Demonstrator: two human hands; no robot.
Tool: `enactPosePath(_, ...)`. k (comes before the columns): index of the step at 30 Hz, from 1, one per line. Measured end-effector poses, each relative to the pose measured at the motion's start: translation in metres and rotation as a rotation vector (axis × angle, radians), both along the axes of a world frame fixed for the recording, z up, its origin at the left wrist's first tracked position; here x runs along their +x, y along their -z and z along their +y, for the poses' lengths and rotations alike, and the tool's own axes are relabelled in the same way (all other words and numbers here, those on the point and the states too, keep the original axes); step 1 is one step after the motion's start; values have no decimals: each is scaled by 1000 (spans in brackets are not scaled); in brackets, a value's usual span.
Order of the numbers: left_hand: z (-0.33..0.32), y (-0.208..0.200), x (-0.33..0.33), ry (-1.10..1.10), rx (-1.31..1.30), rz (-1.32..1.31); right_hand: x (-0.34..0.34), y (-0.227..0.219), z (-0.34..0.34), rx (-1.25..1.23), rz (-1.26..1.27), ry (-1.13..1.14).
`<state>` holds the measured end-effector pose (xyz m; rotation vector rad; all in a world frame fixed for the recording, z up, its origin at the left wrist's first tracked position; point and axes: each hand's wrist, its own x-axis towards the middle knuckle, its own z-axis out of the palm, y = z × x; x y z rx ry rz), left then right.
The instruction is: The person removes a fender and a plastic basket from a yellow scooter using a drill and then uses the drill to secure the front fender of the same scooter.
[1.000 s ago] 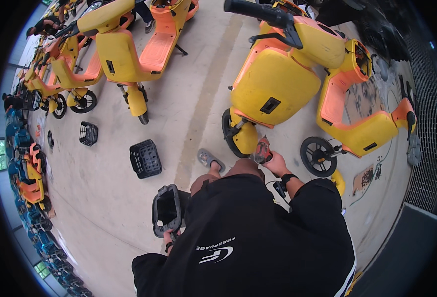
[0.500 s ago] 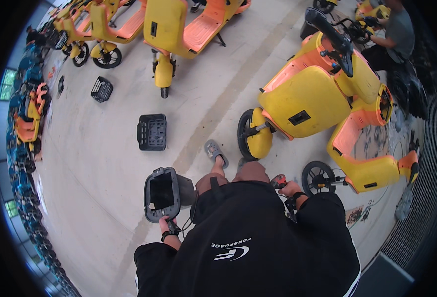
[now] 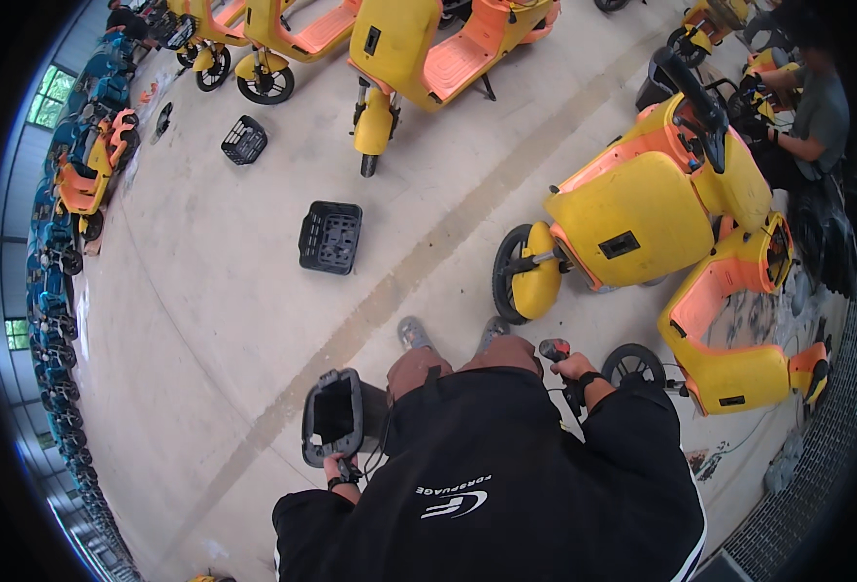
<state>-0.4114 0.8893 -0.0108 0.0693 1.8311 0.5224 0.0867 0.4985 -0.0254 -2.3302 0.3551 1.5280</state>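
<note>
My left hand (image 3: 335, 468) is closed on the near rim of a dark grey plastic bin (image 3: 374, 417) with a wide rim and a dark opening. The bin hangs at my left thigh, its opening turned away from my leg. In my right hand (image 3: 572, 367), beside my right thigh, is a red and black power tool (image 3: 554, 349). Close to that hand is the black front wheel (image 3: 634, 366) of a yellow and orange scooter (image 3: 729, 373). Another yellow scooter (image 3: 632, 218) stands just ahead on the right.
A black basket (image 3: 331, 238) and a smaller-looking one (image 3: 244, 140) lie on the concrete floor (image 3: 225, 320). Several yellow scooters (image 3: 375, 121) stand along the back. Blue scooters (image 3: 55, 320) line the left wall. A person (image 3: 817, 126) works at the far right beside black plastic sheeting (image 3: 826, 233).
My view has swung left, so the baskets and scooters sit farther right. My feet now stand side by side after a step. The bin and the power tool stay in my hands.
</note>
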Motion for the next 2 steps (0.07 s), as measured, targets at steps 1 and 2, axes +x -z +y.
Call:
enactPosePath(1, 0, 3, -7, 145, -16, 54, -5, -3, 5, 6, -31, -11)
enactPosePath(2, 5, 8, -5, 132, -11, 38, -8, -6, 8, 11, -63, -34)
